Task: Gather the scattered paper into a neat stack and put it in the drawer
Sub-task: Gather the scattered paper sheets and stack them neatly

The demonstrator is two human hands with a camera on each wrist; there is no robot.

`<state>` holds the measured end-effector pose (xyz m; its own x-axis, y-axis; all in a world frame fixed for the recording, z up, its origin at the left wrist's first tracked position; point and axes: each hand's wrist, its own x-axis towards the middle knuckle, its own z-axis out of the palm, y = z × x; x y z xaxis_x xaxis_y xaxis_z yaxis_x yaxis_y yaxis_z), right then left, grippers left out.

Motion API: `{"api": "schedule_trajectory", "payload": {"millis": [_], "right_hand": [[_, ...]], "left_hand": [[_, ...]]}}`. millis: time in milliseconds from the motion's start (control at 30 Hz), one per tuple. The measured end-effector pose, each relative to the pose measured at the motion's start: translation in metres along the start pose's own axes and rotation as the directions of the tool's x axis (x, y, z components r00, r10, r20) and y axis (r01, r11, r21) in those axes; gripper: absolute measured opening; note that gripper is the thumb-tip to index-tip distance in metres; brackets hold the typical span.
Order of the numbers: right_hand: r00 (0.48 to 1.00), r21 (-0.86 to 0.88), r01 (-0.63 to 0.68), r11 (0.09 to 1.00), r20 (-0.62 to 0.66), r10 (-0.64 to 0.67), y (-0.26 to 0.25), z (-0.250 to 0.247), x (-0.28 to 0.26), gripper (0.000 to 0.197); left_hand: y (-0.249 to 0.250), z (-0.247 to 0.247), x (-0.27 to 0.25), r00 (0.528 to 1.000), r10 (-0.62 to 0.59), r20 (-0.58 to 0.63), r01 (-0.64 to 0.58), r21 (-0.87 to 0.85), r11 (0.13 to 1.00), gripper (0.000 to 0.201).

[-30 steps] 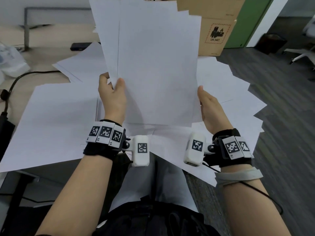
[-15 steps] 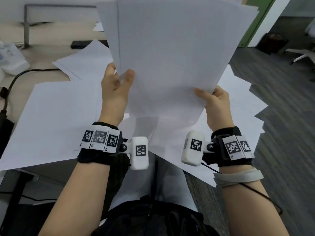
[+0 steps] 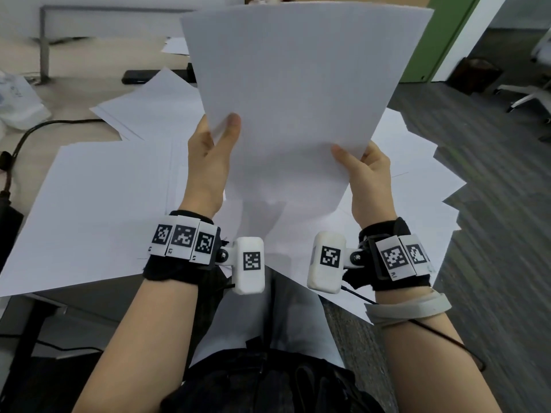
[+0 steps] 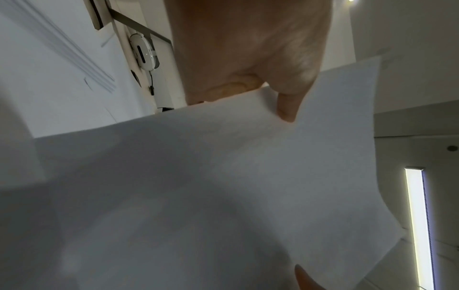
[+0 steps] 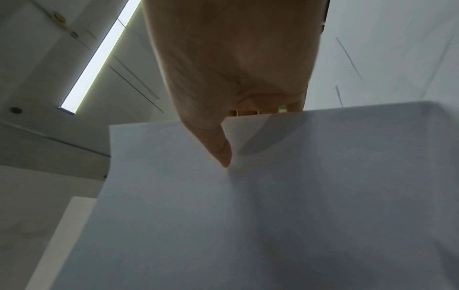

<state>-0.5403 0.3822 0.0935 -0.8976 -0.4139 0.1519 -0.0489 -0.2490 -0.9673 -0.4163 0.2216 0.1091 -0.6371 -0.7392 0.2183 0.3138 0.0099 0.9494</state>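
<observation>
Both hands hold a sheaf of paper point(image 3: 292, 93) upright above the surface point(image 3: 68, 120), lower edge toward the lap. Left hand point(image 3: 208, 165) pinches the lower left side, thumb on the near face, fingers behind. Right hand point(image 3: 369, 177) pinches the lower right corner the same way. Sheets look roughly squared, top edge slightly bowed. Many loose sheets point(image 3: 95, 204) are spread over the surface underneath, some overhanging its edge at right point(image 3: 417, 180). No drawer visible in any view, so only part of the gathering looks done.

Risks, my read:
- Grip is low and only at the edges. The tall sheaf could flop or fan if either pinch loosens, and inner sheets could slide out.
- Tapping the bundle down to square it could hit the loose sheets below and push the overhanging ones to the floor point(image 3: 477, 144).
- Black cable point(image 3: 35, 132) and dark device point(image 3: 143, 76) at left could snag or hide stray sheets.

View differences:
- Head view alone shows the scatter, the overhang, both wrists and the room.
- Left wrist view shows the left thumb point(image 4: 288, 109) pressed on the paper face point(image 4: 223, 176), plus a fingertip at the bottom edge that I judge to be the other hand's.
- Right wrist view shows the right thumb point(image 5: 221, 151) on the near face point(image 5: 273, 215) and fingertips peeking over the sheaf's edge point(image 5: 248, 112), confirming a pinch. Ceiling lights appear only in the wrist views.
</observation>
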Motion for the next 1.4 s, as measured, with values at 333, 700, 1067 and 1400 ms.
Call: {"api": "schedule_trajectory", "payload": {"millis": [333, 700, 1067, 1400], "right_hand": [[0.995, -0.071, -0.095, 0.993, 0.017, 0.097, 0.015, 0.000, -0.002, 0.018], [0.999, -0.133, -0.027, 0.991, -0.048, 0.020, 0.018, -0.007, 0.015, 0.017], [0.941, -0.259, -0.170, 0.951, -0.330, 0.079, 0.027, -0.069, 0.062, 0.023], [0.912, -0.413, -0.324, 0.851, -0.377, 0.164, 0.049, -0.095, 0.101, 0.010]], "left_hand": [[-0.021, -0.005, 0.001, 0.993, -0.121, 0.006, 0.120, 0.089, 0.989, 0.011], [-0.033, 0.005, 0.018, 0.980, -0.191, 0.062, 0.174, 0.214, 0.961, 0.015], [-0.079, 0.040, 0.063, 0.938, -0.343, 0.046, 0.290, 0.438, 0.851, 0.036], [-0.122, 0.054, 0.102, 0.923, -0.366, -0.119, 0.342, 0.692, 0.636, 0.045]]}}
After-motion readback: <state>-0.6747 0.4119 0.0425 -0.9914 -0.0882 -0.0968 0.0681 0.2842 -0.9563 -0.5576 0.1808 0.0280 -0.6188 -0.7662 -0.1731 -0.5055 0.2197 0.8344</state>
